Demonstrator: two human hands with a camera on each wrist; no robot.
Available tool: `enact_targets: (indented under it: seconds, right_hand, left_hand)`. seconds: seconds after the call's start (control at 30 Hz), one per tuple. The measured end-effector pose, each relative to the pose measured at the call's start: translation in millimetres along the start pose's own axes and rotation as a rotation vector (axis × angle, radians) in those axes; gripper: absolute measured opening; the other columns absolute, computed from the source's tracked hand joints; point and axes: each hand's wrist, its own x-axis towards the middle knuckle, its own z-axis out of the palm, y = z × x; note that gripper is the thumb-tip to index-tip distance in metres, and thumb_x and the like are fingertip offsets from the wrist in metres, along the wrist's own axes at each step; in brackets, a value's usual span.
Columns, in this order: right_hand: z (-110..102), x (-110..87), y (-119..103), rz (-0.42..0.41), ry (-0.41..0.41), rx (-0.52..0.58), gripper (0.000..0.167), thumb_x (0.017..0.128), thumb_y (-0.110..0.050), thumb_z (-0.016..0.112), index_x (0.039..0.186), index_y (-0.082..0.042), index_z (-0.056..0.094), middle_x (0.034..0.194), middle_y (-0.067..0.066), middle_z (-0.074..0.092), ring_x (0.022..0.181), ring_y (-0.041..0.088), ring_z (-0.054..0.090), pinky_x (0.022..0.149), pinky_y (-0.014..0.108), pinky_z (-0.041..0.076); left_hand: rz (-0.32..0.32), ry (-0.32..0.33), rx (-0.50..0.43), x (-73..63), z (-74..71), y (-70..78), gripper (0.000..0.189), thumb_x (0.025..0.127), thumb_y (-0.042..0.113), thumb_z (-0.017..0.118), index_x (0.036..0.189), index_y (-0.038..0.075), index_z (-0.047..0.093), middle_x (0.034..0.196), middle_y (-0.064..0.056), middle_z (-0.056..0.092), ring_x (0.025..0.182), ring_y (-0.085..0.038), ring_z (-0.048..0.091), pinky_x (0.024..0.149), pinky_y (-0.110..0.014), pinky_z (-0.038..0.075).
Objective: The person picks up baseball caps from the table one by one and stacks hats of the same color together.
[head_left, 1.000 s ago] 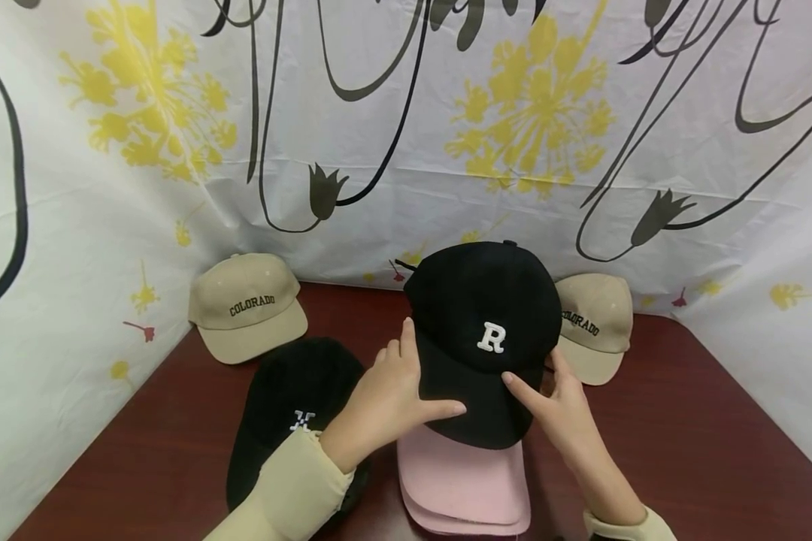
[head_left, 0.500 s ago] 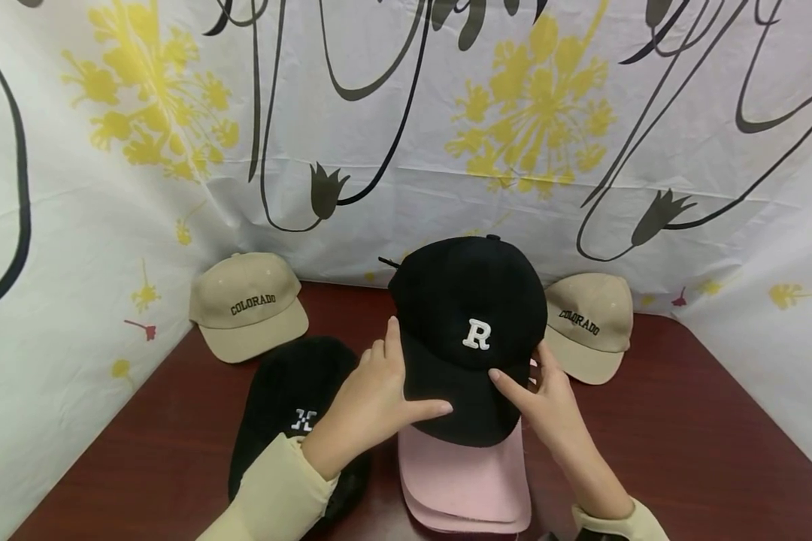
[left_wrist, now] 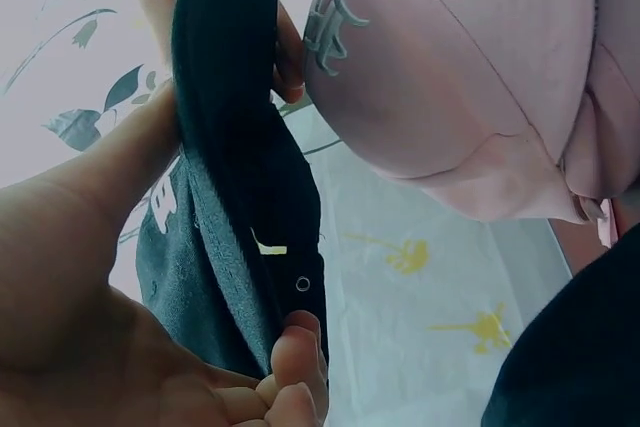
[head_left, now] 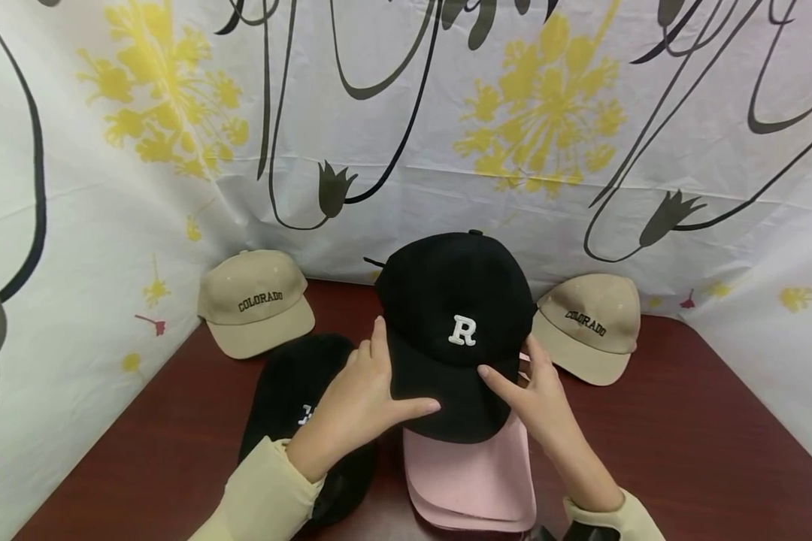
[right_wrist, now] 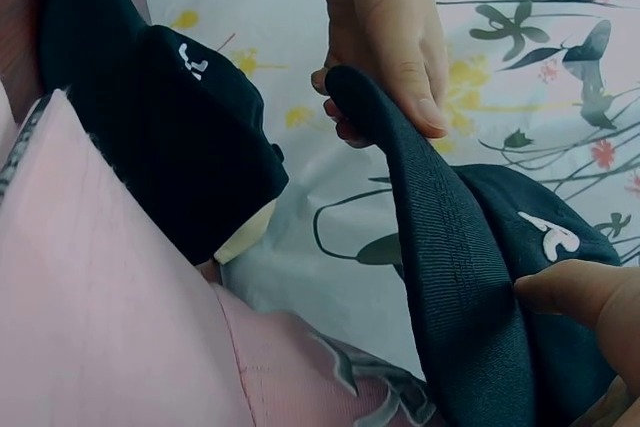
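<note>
A black baseball cap [head_left: 446,278] with a white R is held up in both hands, brim toward me. My left hand [head_left: 352,398] grips the left side of its brim; the thumb lies on top, and in the left wrist view the fingers [left_wrist: 297,352] curl at the cap's edge. My right hand [head_left: 537,398] holds the right side, thumb on the front near the brim's seam. Below the black cap, pink caps [head_left: 470,477] sit stacked, their crowns hidden behind it in the head view. A pink crown [left_wrist: 460,77] with grey lettering shows in the left wrist view.
Another black cap [head_left: 294,376] with a small white emblem lies on the left, partly behind my left forearm. Beige COLORADO caps stand at back left [head_left: 257,293] and back right [head_left: 592,315] on the dark red table [head_left: 677,436]. A patterned white cloth [head_left: 406,188] hangs behind.
Both hands have carried the black R cap left and slightly upward. More of the right beige cap is uncovered. The view has shifted slightly.
</note>
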Motion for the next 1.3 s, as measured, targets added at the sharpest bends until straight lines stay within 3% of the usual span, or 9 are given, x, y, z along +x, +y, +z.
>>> enact_targets:
  seconds: [0.17, 0.37, 0.73, 0.97, 1.3]
  right_hand:
    - [3.7, 0.6, -5.0, -0.002, -0.028, 0.001, 0.072, 0.083, -0.023, 0.069, 0.141, -0.010, 0.028, 0.128, 0.015, 0.037, 0.117, 0.034, 0.043, 0.094, 0.048, 0.035]
    - [9.6, 2.9, -9.3, -0.073, -0.062, 0.010, 0.075, 0.083, -0.018, 0.068, 0.144, -0.011, 0.025, 0.132, 0.015, 0.037, 0.114, 0.031, 0.048, 0.091, 0.045, 0.041]
    - [20.6, 5.3, -13.2, -0.078, -0.070, 0.043, 0.075, 0.081, -0.017, 0.070, 0.142, -0.009, 0.027, 0.128, 0.014, 0.038, 0.107, 0.028, 0.052, 0.087, 0.042, 0.043]
    - [28.7, 8.3, -13.2, -0.122, -0.099, 0.078, 0.073, 0.080, -0.014, 0.070, 0.140, -0.008, 0.029, 0.128, 0.014, 0.036, 0.103, 0.027, 0.054, 0.084, 0.035, 0.046]
    - [50.0, 11.3, -20.1, -0.096, -0.102, 0.066, 0.080, 0.078, -0.017, 0.072, 0.142, -0.009, 0.026, 0.127, 0.018, 0.033, 0.107, 0.029, 0.048, 0.090, 0.042, 0.040]
  left_hand:
    - [-0.037, -0.022, -0.024, -3.3, -1.0, -5.1, 0.121, 0.063, 0.064, 0.071, 0.145, -0.002, 0.010, 0.131, -0.024, 0.041, 0.116, -0.034, 0.045, 0.086, -0.044, 0.043]
    - [-0.083, -0.034, -0.047, -8.2, -3.8, -13.1, 0.122, 0.063, 0.065, 0.071, 0.145, -0.002, 0.009, 0.133, -0.025, 0.040, 0.117, -0.034, 0.045, 0.087, -0.046, 0.043]
    - [-0.074, -0.023, -0.055, -11.6, -6.9, -25.1, 0.121, 0.064, 0.065, 0.069, 0.144, -0.004, 0.010, 0.132, -0.027, 0.039, 0.116, -0.036, 0.045, 0.088, -0.047, 0.041]
    - [-0.102, -0.038, -0.077, -16.0, -8.2, -33.6, 0.123, 0.064, 0.065, 0.070, 0.145, -0.002, 0.006, 0.135, -0.028, 0.035, 0.121, -0.036, 0.040, 0.091, -0.048, 0.039]
    - [-0.128, -0.041, -0.080, -24.2, -18.8, -49.1, 0.124, 0.064, 0.066, 0.068, 0.144, -0.005, 0.005, 0.136, -0.031, 0.032, 0.122, -0.038, 0.039, 0.091, -0.051, 0.037]
